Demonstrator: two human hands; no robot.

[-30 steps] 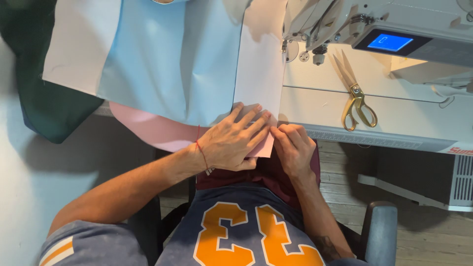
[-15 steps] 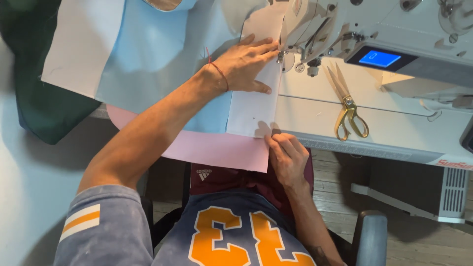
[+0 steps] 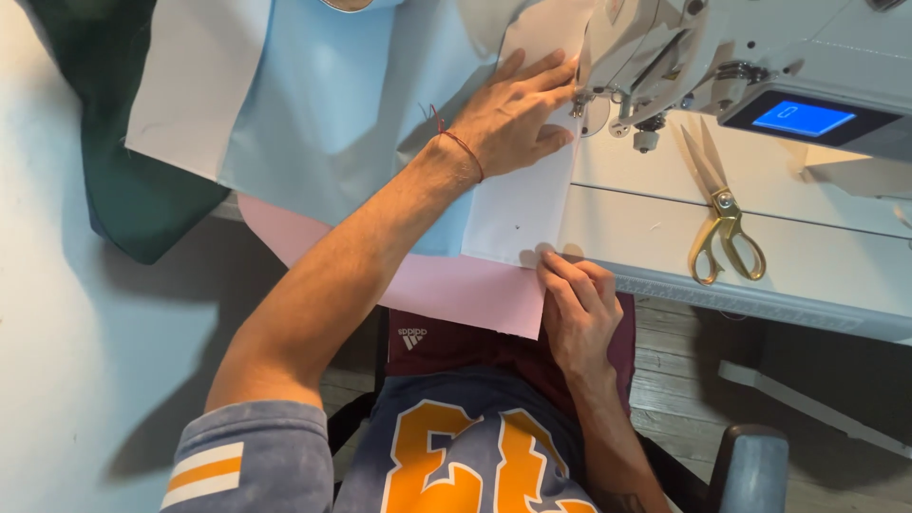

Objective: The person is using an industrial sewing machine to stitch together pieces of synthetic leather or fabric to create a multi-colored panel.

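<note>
The left hand [image 3: 513, 119] has moved up from the table edge and now lies flat, fingers spread, on the white fabric strip [image 3: 521, 204] beside the sewing machine [image 3: 665, 57]. The right hand [image 3: 575, 309] pinches the strip's lower corner. The fabric now sits near the needle. Gold scissors [image 3: 722, 214] lie on the white table [image 3: 836, 247]. The floor is wood planks.

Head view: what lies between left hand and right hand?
Head view: only the white fabric strip spans it; left hand presses its top, right hand pinches its bottom edge.
</note>
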